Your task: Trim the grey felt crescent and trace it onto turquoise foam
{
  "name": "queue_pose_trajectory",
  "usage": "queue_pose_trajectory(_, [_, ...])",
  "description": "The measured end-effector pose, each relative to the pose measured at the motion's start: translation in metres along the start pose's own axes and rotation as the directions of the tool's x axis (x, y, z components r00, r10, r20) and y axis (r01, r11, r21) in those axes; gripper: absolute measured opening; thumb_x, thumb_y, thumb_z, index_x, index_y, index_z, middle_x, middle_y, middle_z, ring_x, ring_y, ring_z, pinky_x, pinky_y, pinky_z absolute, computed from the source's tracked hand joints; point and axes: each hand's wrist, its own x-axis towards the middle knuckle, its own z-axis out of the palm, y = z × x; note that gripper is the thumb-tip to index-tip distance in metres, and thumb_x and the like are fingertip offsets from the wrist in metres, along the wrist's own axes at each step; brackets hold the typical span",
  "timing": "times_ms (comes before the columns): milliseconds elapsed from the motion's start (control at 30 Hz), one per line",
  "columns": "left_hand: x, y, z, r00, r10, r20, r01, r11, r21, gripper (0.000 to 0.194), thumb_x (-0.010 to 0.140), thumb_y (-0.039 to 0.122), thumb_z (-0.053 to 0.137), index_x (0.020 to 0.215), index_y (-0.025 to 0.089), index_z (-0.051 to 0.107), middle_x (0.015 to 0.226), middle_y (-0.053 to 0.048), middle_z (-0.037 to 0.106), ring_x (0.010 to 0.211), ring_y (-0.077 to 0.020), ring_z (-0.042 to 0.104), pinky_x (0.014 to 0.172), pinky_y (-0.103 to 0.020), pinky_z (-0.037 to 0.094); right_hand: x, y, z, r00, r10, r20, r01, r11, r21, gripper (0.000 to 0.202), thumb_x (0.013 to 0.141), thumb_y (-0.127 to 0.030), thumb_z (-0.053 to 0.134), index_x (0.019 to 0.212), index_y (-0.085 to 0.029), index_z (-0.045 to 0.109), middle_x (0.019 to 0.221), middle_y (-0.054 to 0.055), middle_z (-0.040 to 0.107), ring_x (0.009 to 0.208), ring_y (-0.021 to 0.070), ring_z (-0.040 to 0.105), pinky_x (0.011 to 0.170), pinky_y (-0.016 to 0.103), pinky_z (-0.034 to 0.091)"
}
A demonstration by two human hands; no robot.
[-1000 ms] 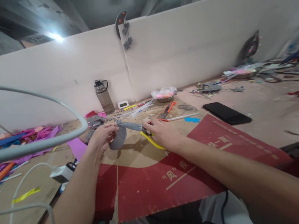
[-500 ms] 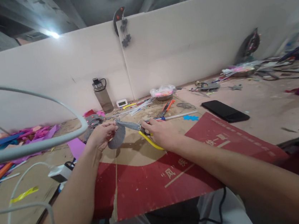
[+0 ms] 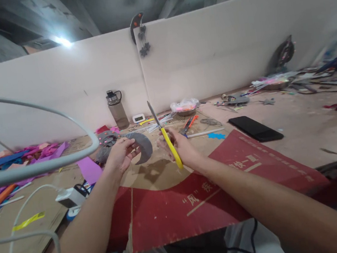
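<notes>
My left hand (image 3: 125, 152) pinches a grey felt crescent moon (image 3: 145, 147) by its left side, above the brown and red cardboard (image 3: 166, 212). To its right, my right hand (image 3: 180, 144) is closed round a pair of scissors with yellow handles (image 3: 172, 148). Their blades point up and away, apart from the crescent. Behind my left hand lies grey felt with small pink dots (image 3: 108, 137). A blue cut-out shape (image 3: 216, 135) rests on the cardboard beyond my right hand, near another cutting tool with orange handles (image 3: 192, 120).
A water bottle (image 3: 117, 110) and a small white digital clock (image 3: 138, 118) stand by the partition. A black phone (image 3: 255, 128) lies at right. Coloured felt strips (image 3: 32, 158) heap at left, near a white charger (image 3: 70, 197). A pale curved tube (image 3: 68, 158) crosses the left foreground.
The scissors have come away from the grey felt and swung from pointing left to pointing up. My left hand has turned the crescent, so its flat face now shows.
</notes>
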Motion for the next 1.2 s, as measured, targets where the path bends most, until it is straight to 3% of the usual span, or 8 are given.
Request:
queue_pose_trajectory(233, [-0.008,-0.006,0.011,0.996,0.048,0.081,-0.052,0.998,0.036,0.03,0.055,0.019,0.079,0.065,0.016,0.05,0.063,0.003,0.06,0.059,-0.0099,0.058,0.062,-0.026,0.051,-0.001,0.006,0.002,0.998,-0.059,0.0,0.058,0.993,-0.1,0.031,0.079,-0.039,0.063,0.101,-0.021,0.052,0.083,-0.001,0.057,0.069,0.0116,0.053,0.06,0.024,0.044])
queue_pose_trajectory(500, [-0.014,-0.011,0.017,0.988,0.007,0.157,-0.008,1.0,0.005,0.032,0.058,0.024,0.082,0.067,0.016,0.053,0.066,0.002,0.062,0.061,-0.0113,0.06,0.064,-0.028,0.053,-0.004,0.011,0.012,0.997,0.061,0.044,-0.067,0.987,0.145,0.054,0.072,-0.04,0.067,0.117,-0.024,0.043,0.08,-0.007,0.051,0.039,0.0032,0.042,0.037,0.02,0.04])
queue_pose_trajectory(600, [-0.012,-0.011,0.016,0.989,0.013,0.15,-0.013,1.0,0.004,0.028,0.064,0.033,0.08,0.073,0.016,0.06,0.064,0.001,0.061,0.058,-0.0118,0.059,0.058,-0.027,0.053,-0.005,0.008,0.011,0.997,0.037,0.065,-0.047,0.984,0.174,0.051,0.072,-0.036,0.069,0.115,-0.024,0.044,0.079,-0.008,0.048,0.039,0.0015,0.04,0.036,0.019,0.039])
queue_pose_trajectory(767, [-0.011,-0.013,0.015,0.979,0.004,0.203,0.004,0.999,-0.042,0.025,0.066,0.032,0.08,0.077,0.015,0.065,0.07,-0.003,0.066,0.06,-0.0124,0.061,0.059,-0.025,0.052,-0.008,-0.001,0.01,0.998,0.014,0.061,-0.03,0.96,0.277,0.044,0.072,-0.038,0.069,0.107,-0.025,0.046,0.081,-0.008,0.045,0.04,0.0011,0.042,0.037,0.018,0.039])
queue_pose_trajectory(933, [-0.018,-0.02,0.017,0.927,-0.112,0.357,0.059,0.986,0.157,0.029,0.063,0.034,0.082,0.076,0.014,0.067,0.068,-0.003,0.065,0.058,-0.0121,0.06,0.055,-0.023,0.049,-0.009,-0.008,0.006,0.998,0.016,0.061,-0.035,0.947,0.318,0.046,0.07,-0.04,0.072,0.106,-0.025,0.047,0.076,-0.009,0.046,0.04,0.0023,0.044,0.037,0.018,0.04])
queue_pose_trajectory(1200, [-0.011,-0.021,0.012,0.962,0.022,0.272,-0.078,0.977,0.199,0.033,0.06,0.039,0.083,0.069,0.013,0.065,0.066,-0.004,0.065,0.055,-0.0113,0.058,0.052,-0.022,0.045,-0.002,0.0,0.003,0.994,0.111,-0.005,-0.103,0.935,0.34,0.044,0.078,-0.051,0.062,0.109,-0.027,0.045,0.055,-0.013,0.042,0.032,0.0065,0.039,0.031,0.018,0.035])
